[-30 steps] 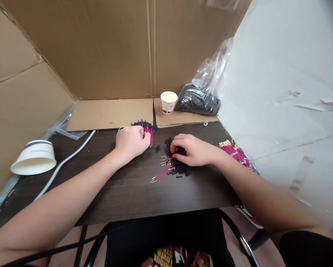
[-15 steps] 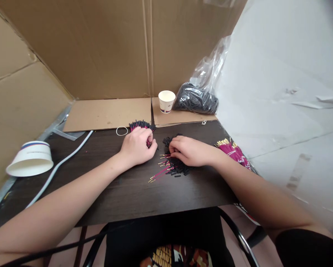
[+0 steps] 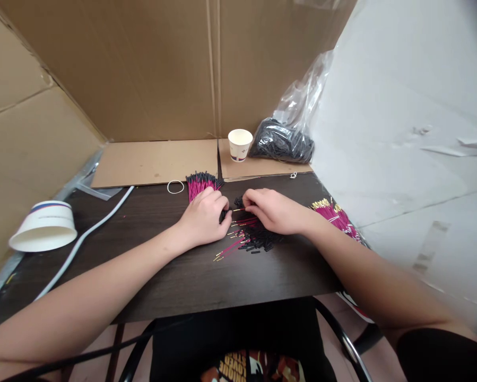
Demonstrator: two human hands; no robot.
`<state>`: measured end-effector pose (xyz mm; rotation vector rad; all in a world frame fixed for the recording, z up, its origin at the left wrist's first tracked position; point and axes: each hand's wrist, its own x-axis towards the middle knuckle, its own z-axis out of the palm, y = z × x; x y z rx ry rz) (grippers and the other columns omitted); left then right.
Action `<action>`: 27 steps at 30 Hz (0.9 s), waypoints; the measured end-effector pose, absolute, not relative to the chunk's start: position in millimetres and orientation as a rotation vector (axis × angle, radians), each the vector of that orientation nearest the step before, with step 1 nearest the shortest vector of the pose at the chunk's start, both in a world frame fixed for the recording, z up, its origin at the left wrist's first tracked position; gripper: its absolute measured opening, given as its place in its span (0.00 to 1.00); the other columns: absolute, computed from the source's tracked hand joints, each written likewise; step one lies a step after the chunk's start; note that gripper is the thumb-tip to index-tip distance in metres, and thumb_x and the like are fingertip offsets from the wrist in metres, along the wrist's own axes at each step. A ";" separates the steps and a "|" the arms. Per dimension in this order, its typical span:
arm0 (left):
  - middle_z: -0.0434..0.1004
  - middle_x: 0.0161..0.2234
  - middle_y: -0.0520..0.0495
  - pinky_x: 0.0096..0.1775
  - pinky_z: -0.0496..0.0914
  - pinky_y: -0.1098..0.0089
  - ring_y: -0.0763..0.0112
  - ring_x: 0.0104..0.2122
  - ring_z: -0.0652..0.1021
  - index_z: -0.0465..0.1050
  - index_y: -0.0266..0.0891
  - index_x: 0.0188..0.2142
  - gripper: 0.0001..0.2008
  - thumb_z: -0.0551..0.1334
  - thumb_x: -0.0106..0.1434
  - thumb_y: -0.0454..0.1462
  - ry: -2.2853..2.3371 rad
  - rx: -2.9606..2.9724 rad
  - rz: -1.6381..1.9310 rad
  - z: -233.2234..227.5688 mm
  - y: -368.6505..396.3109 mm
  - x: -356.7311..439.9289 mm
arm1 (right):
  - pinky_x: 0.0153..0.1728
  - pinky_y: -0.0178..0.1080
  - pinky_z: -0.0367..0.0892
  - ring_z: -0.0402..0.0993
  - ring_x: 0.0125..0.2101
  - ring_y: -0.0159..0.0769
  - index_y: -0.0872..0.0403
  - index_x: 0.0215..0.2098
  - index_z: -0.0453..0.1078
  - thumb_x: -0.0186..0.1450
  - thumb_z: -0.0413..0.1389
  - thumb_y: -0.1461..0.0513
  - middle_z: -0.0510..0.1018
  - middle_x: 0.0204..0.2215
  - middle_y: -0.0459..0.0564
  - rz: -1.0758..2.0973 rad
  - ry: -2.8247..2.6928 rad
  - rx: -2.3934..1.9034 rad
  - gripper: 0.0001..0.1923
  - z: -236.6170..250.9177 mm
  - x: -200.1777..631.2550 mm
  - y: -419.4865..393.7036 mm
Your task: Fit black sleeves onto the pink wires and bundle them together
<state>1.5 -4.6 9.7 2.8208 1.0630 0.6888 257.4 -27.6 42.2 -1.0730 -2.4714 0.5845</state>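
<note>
My left hand (image 3: 206, 216) is curled, with black sleeve ends of thin wires (image 3: 223, 214) showing between its thumb and fingers. Just behind it lies a fanned bundle of pink wires with black sleeves (image 3: 200, 183). My right hand (image 3: 273, 210) pinches a thin wire (image 3: 239, 209) whose gold tip points left toward my left hand. Beneath and in front of the right hand is a loose pile of short black sleeves (image 3: 258, 237). Several pink wires with gold tips (image 3: 230, 247) stick out of its left side.
A white paper cup (image 3: 240, 145) stands on cardboard at the back, beside a clear bag of black sleeves (image 3: 282, 142). Another bundle of pink wires (image 3: 337, 216) lies at right. At left are a tipped paper bowl (image 3: 43, 227), a white cable (image 3: 87, 233) and a rubber band (image 3: 175, 187).
My left hand has moved slightly right and toward me, uncovering more of the pink wire bundle. My right hand has lifted slightly off the pile, and a gold-tipped wire now shows at its fingertips.
</note>
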 end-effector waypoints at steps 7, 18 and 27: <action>0.79 0.36 0.40 0.44 0.74 0.57 0.56 0.39 0.75 0.78 0.36 0.38 0.06 0.62 0.72 0.33 1.026 2.741 0.694 9.3 -6.7 3.7 | 0.47 0.44 0.73 0.81 0.43 0.42 0.55 0.55 0.74 0.79 0.52 0.67 0.85 0.45 0.56 0.445 -2.271 -0.990 0.11 34.7 259.8 -21.1; 0.79 0.40 0.38 0.47 0.74 0.54 0.53 0.42 0.74 0.75 0.36 0.41 0.05 0.60 0.74 0.32 1.061 2.726 0.582 7.2 -14.1 8.2 | 0.39 0.40 0.68 0.73 0.34 0.38 0.54 0.39 0.73 0.72 0.56 0.67 0.78 0.34 0.50 0.397 -2.298 -0.995 0.05 30.2 258.7 -20.9; 0.78 0.40 0.39 0.46 0.73 0.55 0.54 0.42 0.73 0.74 0.38 0.40 0.07 0.58 0.75 0.32 1.018 2.747 0.566 9.0 -14.4 8.3 | 0.37 0.39 0.63 0.68 0.32 0.36 0.53 0.35 0.69 0.67 0.56 0.68 0.73 0.31 0.47 0.412 -2.292 -0.985 0.04 31.0 258.1 -20.8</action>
